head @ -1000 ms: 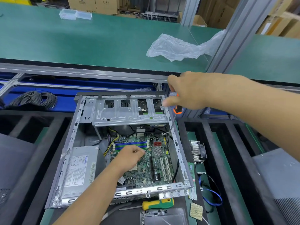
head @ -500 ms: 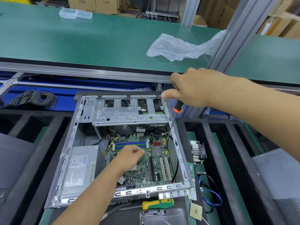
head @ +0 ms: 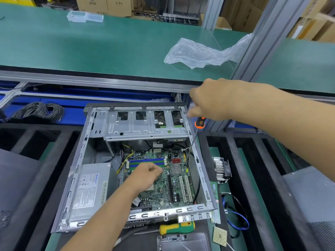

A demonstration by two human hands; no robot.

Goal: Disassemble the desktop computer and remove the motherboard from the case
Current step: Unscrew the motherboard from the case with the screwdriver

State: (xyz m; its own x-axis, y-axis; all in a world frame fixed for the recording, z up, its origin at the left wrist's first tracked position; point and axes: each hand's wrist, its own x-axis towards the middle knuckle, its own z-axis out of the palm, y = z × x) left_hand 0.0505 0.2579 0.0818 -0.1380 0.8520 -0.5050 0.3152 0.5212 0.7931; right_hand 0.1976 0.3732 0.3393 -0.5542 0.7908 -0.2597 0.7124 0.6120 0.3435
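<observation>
Green tabletop behind; the open grey metal case (head: 76, 178) holds the green motherboard (head: 174, 180). My right grip (head: 215, 100) has shifted slightly on the orange-black screwdriver (head: 199, 122), still working an edge screw. Left grip (head: 145, 176) stays curled, steadying the board.

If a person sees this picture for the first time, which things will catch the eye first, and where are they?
The open computer case lies in the middle, with the green motherboard exposed inside it. The right hand holds an orange-and-black screwdriver whose shaft reaches down to the board's right edge, while the left hand rests over the board. A yellow-and-green screwdriver lies in front of the case.
</observation>
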